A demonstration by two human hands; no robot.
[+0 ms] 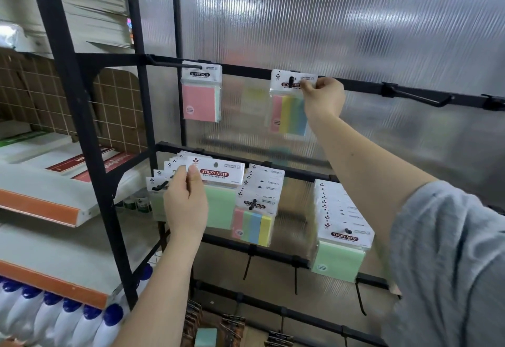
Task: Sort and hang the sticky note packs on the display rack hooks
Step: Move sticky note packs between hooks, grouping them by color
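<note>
The right hand [323,97] pinches the header card of a striped pack [289,106] at its right edge, and the card's hole already sits over the tip of an upper hook [291,82], so the pack hangs flat below the hand, its long axis vertical, facing the camera. The hook points out toward the person; the likely next move is a push straight back along it, toward the far upper rail [246,69]. The left hand [185,204], lower and to the left, grips a green pack [218,190] by the left part of its header between thumb and fingers; this pack is off any hook, tilted slightly, in front of the lower row. Just left of that hand a lower hook [161,185] carries a stack of headers, and it is the nearest peg to the green pack. Right of the green pack hangs a full striped stack [254,218], and further right a green stack [341,251], which by colour seems the better match but lies across the right arm's reach. On the upper rail a pink pack [200,95] hangs at left, and an empty hook [420,97] stands at right. The translucent panel [355,32] backs everything.
</note>
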